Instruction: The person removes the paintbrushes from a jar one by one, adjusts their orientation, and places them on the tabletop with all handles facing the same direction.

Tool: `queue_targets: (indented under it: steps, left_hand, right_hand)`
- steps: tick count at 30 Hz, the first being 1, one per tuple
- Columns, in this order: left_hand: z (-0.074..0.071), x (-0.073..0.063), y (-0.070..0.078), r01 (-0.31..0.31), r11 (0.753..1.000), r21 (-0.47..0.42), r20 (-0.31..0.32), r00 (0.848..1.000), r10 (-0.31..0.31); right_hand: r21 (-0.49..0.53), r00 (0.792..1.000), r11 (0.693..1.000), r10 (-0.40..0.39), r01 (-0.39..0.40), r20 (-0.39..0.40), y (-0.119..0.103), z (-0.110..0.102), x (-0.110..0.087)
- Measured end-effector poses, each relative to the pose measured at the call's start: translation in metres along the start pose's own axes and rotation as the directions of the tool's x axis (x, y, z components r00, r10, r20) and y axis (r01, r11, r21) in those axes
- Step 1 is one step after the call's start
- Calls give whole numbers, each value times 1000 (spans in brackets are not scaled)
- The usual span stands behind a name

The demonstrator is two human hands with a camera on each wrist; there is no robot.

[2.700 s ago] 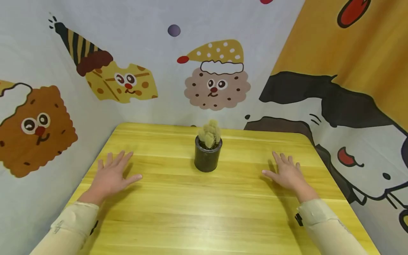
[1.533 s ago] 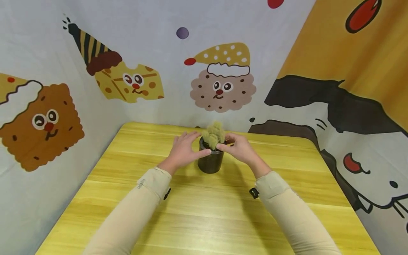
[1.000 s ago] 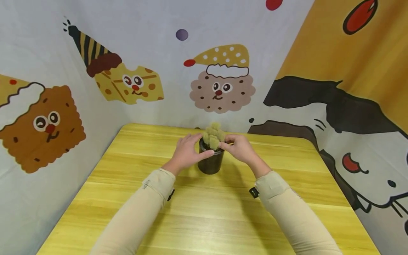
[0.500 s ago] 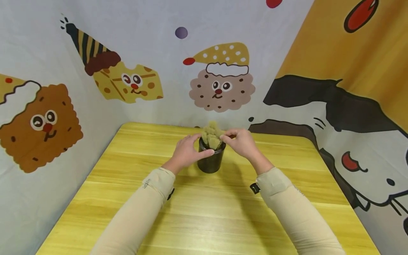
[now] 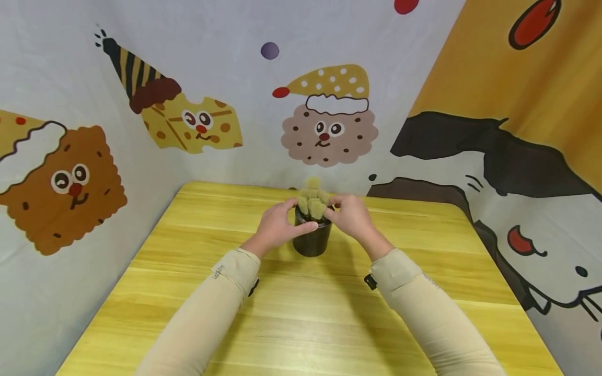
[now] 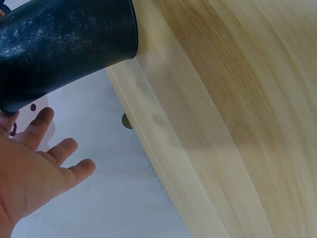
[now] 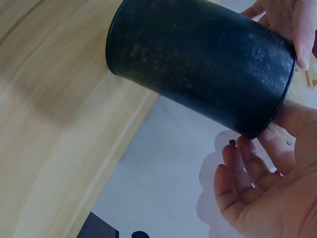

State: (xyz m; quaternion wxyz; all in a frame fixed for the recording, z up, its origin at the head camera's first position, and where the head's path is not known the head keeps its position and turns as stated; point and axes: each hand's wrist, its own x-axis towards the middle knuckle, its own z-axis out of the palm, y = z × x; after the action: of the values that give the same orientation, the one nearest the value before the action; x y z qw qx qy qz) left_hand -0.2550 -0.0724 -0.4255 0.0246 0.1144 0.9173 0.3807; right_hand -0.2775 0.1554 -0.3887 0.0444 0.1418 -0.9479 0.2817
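A black cylindrical pot [image 5: 311, 244] stands upright near the back middle of the table, holding a fuzzy yellow-beige cactus [image 5: 314, 201]. My left hand [image 5: 277, 224] grips the pot's rim from the left, thumb along the front and index finger further back. In the left wrist view, the other fingers of that hand [image 6: 37, 173] spread free beside the pot [image 6: 59, 47]. On the right, my right hand [image 5: 352, 215] pinches the cactus's right side with thumb and fingers near the rim. The right wrist view shows that hand [image 7: 277, 183] at the top end of the pot [image 7: 198, 59], its fingertips partly hidden.
The yellow wooden table [image 5: 301, 313] has rounded back corners. A white cloth wall [image 5: 211, 62] with cartoon prints closes off the back and left. An orange and black printed cloth [image 5: 517, 104] hangs at the right. Dark straps show under both beige sleeves [image 5: 211, 303].
Both hands came inward from the table's sides to the pot. The right hand shifted slightly outward half a second ago and is now back in, lower against the cactus. The pot stays in place.
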Motion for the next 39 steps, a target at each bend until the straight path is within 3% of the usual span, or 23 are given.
queue_targets:
  steps: [10,20,28,34,39]
  left_hand:
    - [2,-1,-1,31,999,-22,16,999,-31]
    - [2,0,-1,26,999,-24,13,1000,-26]
    - [3,-1,0,37,999,-35,14,999,-37]
    - [3,-1,0,23,999,-29,17,1000,-23]
    - [3,-2,-1,27,999,-38,20,999,-26]
  right_hand:
    - [254,999,967,37,-31,-20,-6,-16,-2]
    - [382,991,923,89,-44,-101,-10,-38,2]
    - [506,971,857,193,-95,-144,-10,-71,2]
    - [602,953,790,261,-118,-155,4,-95,-2]
    - [588,948,780,312,-215,-67,28,-92,-9]
